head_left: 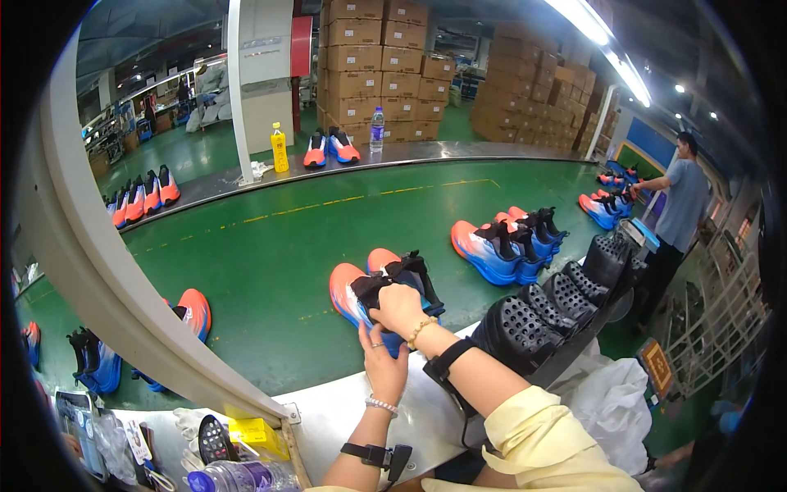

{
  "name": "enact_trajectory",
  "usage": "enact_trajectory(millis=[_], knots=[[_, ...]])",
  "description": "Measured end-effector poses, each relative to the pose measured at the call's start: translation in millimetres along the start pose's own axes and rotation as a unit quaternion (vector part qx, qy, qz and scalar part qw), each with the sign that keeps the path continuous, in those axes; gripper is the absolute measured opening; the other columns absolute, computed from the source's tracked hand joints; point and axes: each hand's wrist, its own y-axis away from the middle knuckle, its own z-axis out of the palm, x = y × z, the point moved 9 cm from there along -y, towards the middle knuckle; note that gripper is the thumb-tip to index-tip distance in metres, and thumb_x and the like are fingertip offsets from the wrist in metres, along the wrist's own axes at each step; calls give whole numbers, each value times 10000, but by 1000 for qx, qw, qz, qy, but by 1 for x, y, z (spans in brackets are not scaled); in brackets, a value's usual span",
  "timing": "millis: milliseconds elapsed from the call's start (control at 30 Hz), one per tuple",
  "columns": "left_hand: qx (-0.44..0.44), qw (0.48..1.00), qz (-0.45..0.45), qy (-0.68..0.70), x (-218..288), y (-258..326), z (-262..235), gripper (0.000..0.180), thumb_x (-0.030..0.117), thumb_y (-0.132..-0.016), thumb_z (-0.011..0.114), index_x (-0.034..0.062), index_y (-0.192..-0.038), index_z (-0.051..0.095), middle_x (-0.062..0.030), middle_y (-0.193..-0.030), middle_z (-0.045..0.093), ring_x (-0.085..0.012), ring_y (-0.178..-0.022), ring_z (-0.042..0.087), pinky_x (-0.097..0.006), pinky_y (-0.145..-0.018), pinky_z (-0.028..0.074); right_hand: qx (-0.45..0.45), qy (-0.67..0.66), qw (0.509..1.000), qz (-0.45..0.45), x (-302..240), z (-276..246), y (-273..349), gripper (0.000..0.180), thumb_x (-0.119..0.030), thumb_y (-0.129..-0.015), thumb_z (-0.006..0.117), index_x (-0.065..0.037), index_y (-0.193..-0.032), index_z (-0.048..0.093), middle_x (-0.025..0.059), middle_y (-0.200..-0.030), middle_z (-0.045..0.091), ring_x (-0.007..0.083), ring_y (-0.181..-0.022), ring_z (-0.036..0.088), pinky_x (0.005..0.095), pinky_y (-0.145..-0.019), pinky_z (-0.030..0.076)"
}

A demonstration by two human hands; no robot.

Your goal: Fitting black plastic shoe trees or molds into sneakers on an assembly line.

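A sneaker (348, 287) with an orange toe, black upper and blue sole stands on the green work surface (283, 246) in front of me. My right hand (400, 310) closes over its black collar, fingers curled at the opening; what the fingertips touch inside is hidden. Against the near blue side presses my left hand (384, 366), thumb and fingers gripping around the lower edge. A second matching sneaker (383, 259) stands right behind it, partly covered by the first.
Black perforated clogs (516, 328) line the rack at right. More sneakers (484, 250) stand beyond them. A white post (147, 271) curves up at left. Bottles (279, 148) stand on the far ledge. A plastic bottle (238, 476) lies low left. A person (684, 193) handles shoes far right.
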Motion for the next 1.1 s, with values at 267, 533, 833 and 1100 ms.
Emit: enact_trajectory(millis=[267, 533, 833, 1100], knots=[[-40, 999, -21, 1, 6, -2, 4, 504, 81, -750, 757, 40, -1194, 521, -294, -1473, 285, -479, -1160, 524, -470, -910, 483, 48, -72, 995, 47, 6, 23, -14, 219, -218, -737, 728, -4, -778, 707, 192, -806, 698, 334, -778, 701, 399, -714, 580], [-28, 999, 5, -35, 0, -4, -13, 393, 105, -775, 750, 99, -1124, 571, -269, -1449, 322, -471, -1113, 556, -481, -910, 478, -89, -78, 993, 17, -10, 20, -9, 205, -172, -735, 680, 8, -825, 720, 215, -859, 696, 347, -843, 698, 417, -767, 571], [-57, 996, 22, -61, 2, -14, -19, 392, 175, -733, 794, 89, -1063, 602, -244, -1385, 404, -460, -1112, 557, -475, -917, 476, -35, -115, 984, -128, -11, 23, -26, 265, -203, -698, 683, 50, -776, 681, 250, -748, 657, 386, -781, 674, 438, -732, 562], [-85, 994, 69, 10, -22, -24, -28, 286, 111, -766, 726, 68, -1029, 622, -231, -1388, 361, -413, -1156, 534, -438, -959, 458, -79, -135, 978, -135, -8, -56, 33, 304, -311, -810, 656, -9, -805, 691, 196, -748, 675, 358, -733, 668, 433, -709, 531]])
